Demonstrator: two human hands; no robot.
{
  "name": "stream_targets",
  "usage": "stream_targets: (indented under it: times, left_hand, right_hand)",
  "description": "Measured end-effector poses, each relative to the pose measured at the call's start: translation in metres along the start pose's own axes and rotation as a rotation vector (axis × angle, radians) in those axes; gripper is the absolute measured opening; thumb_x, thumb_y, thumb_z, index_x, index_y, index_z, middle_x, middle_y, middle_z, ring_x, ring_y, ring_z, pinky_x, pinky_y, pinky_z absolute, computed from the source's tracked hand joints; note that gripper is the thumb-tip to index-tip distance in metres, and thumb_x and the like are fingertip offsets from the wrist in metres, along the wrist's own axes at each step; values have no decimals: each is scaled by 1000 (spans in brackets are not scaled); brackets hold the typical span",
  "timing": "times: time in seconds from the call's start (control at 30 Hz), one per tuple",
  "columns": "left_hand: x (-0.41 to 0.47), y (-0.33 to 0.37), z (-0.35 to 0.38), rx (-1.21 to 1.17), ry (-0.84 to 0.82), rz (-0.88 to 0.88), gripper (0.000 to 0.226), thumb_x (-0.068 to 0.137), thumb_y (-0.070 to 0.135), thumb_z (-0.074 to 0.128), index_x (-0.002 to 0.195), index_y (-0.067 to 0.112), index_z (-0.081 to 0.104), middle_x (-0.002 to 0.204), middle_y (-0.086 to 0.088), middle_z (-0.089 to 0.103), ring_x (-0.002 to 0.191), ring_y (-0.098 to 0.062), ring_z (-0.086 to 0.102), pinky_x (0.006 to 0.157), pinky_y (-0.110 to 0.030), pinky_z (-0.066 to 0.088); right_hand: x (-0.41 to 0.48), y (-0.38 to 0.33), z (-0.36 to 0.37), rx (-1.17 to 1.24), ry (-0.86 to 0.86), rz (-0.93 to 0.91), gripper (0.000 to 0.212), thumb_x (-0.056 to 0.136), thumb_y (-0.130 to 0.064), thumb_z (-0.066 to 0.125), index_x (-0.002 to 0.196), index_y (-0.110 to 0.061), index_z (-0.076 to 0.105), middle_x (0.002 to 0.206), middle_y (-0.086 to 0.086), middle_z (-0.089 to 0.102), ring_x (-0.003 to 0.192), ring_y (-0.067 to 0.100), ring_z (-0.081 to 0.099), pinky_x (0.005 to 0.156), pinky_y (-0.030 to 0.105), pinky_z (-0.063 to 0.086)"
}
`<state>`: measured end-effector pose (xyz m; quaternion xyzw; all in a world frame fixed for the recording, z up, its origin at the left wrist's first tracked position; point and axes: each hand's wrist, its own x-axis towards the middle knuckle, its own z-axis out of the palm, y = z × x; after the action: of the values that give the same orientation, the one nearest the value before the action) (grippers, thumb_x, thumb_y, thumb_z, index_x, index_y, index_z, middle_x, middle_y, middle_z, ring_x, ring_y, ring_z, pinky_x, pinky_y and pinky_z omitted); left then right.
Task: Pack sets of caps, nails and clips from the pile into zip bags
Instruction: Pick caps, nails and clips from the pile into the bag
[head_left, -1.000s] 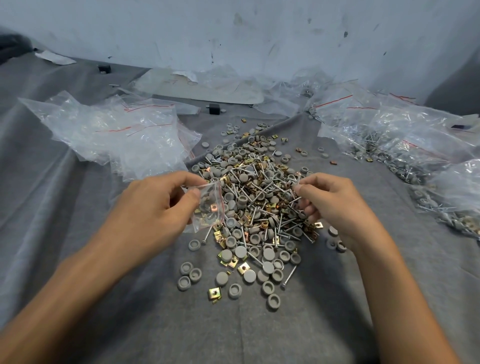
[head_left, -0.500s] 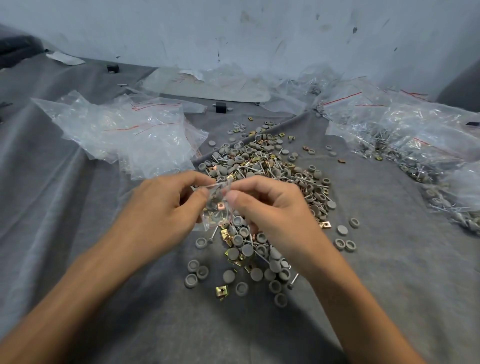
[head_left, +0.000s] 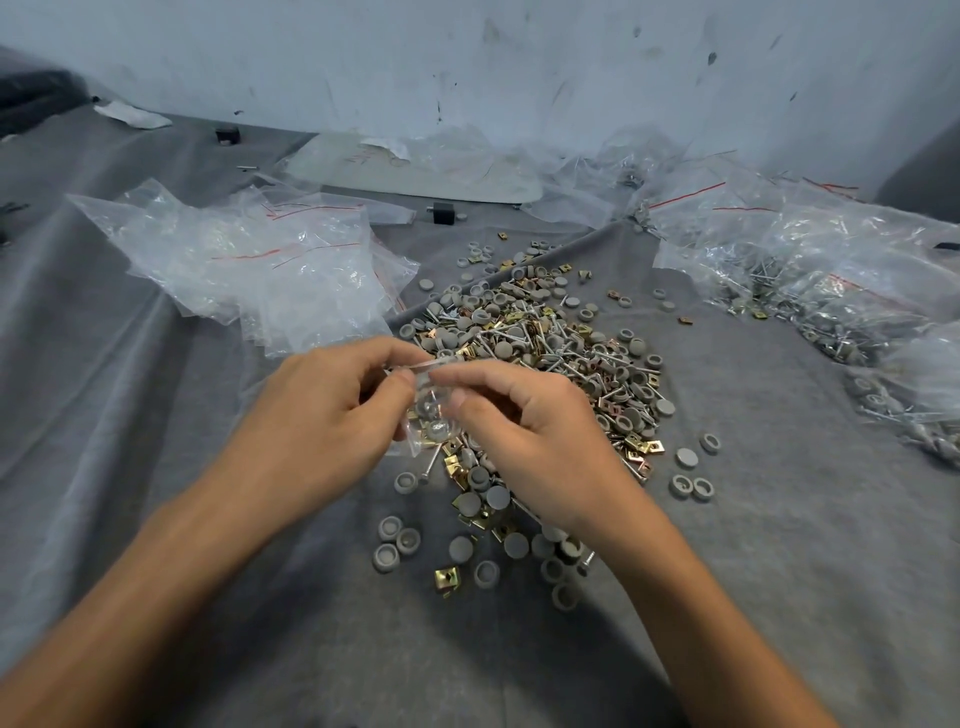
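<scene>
Pinching top strip of small clear zip bag (head_left: 431, 415) between fingertips of left hand (head_left: 322, 415) and right hand (head_left: 535, 441), over near-left edge of pile of grey caps, steel nails, brass clips (head_left: 545, 353). Having just brought right across from pile: probably sealing set. Working between crumpled empty bags (head_left: 260, 260) far left and filled bags (head_left: 831, 270) far right; open grey cloth (head_left: 779, 519) near.

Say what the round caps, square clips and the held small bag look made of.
Round caps: matte grey, likely moulded plastic or rubber. Square clips: shiny yellow-gold, probably plated sheet metal. Small bag: clear thin plastic film, contents visible through it.
</scene>
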<state>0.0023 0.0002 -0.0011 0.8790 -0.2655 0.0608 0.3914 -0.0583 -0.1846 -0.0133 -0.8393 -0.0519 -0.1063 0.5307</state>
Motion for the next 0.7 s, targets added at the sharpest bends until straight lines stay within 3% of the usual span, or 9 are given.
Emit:
stream_targets:
  times: [0.1,0.17,0.23,0.37,0.53,0.63,0.7]
  left_hand:
    - [0,0,-1,-12,-1,-9,22,98,24,56,97,42,70,63,18,67,51,5,57,49,-11,38]
    - [0,0,-2,-17,5,-26,21,98,23,56,100,36,72,63,18,67,50,6,56,52,-9,38]
    - [0,0,-2,-17,9,-40,20,97,25,55,103,35,72,63,18,68,51,6,56,51,-10,36]
    - [1,1,-2,-8,8,-51,20,97,27,55,104,36,72,63,19,68,52,5,57,52,-19,34]
    - [1,2,-3,-8,3,-52,20,97,26,55,105,34,72,62,17,68,50,6,56,49,-12,33]
    - [0,2,-3,-8,3,-55,21,97,27,54,105,34,72,62,17,68,50,7,56,50,-11,35]
    - [0,3,-3,-14,1,-57,21,96,28,54,104,35,72,62,17,68,50,6,56,49,-12,34]
  right_hand:
    - [1,-2,-16,58,-21,-10,24,104,-15,53,118,-26,70,96,-8,77,72,23,65,55,30,48]
    - [2,0,-30,50,54,-6,18,104,-17,56,110,-26,70,90,-3,76,70,16,65,57,23,48]
    - [0,4,-44,-56,81,30,11,100,-22,63,99,-27,72,83,-1,74,69,15,63,60,25,49]
    - [-6,13,-53,-501,-140,148,16,94,-43,68,85,-30,72,74,-15,69,70,-2,61,62,21,44]
    - [-10,4,-33,-764,-252,199,46,95,-58,58,73,-18,64,63,-2,64,61,13,61,56,32,44]
    - [-10,0,-22,-877,-229,240,46,98,-52,55,72,-15,62,63,-1,62,63,22,61,62,36,52]
    - [-11,-2,-16,-926,-212,239,45,98,-50,55,71,-15,59,62,-1,59,62,23,59,57,34,47]
